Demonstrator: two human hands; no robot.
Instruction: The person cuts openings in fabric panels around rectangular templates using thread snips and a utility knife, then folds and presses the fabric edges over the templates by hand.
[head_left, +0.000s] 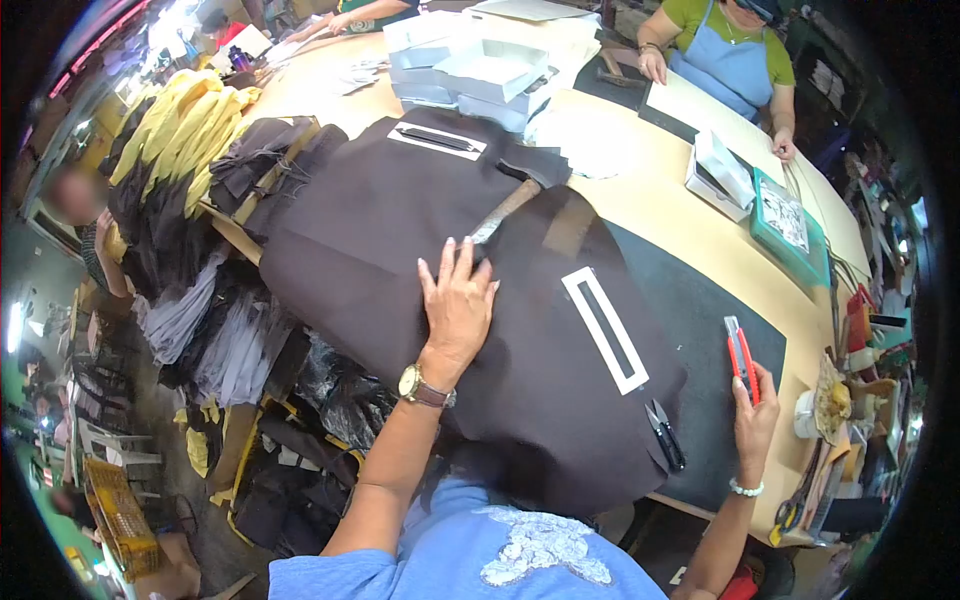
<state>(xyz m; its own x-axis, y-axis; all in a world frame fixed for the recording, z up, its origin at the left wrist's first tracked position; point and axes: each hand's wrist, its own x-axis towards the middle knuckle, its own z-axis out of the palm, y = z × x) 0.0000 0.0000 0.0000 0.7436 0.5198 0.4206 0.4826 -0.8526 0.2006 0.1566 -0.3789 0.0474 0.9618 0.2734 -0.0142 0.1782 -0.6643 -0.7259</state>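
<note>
A brown sheet [545, 340] of leather-like material lies spread over the near side of the bench [650, 150], and the work on it looks partway along. Two slotted pieces are already laid on its face: a near white frame [597, 335] towards the sheet's right edge and a far white frame [433, 148] towards its far edge. Inside the near frame's slot the same brown surface shows, with no cut that I can make out, so that spot seems unfinished; the far frame's slot carries a dark strip, too fine to tell whether it is a cut, a zipper or something laid there. The left hand [458, 310] rests on the middle of the sheet, palm down, its grip spread with the fingers apart and clamped on nothing visible, the fingertips just beside the handle of a hammer [508, 208] lying on the sheet. The right hand [757, 410] is well off the sheet's right edge, its grip clamped around a red utility knife [740, 350] that points away from the body; the knife is clear of the material, and whether its blade is out I cannot tell. Thread snips [665, 437] lie at the sheet's right edge, just beside the near frame, and a black cutting mat [710, 320] shows beyond that edge.
</note>
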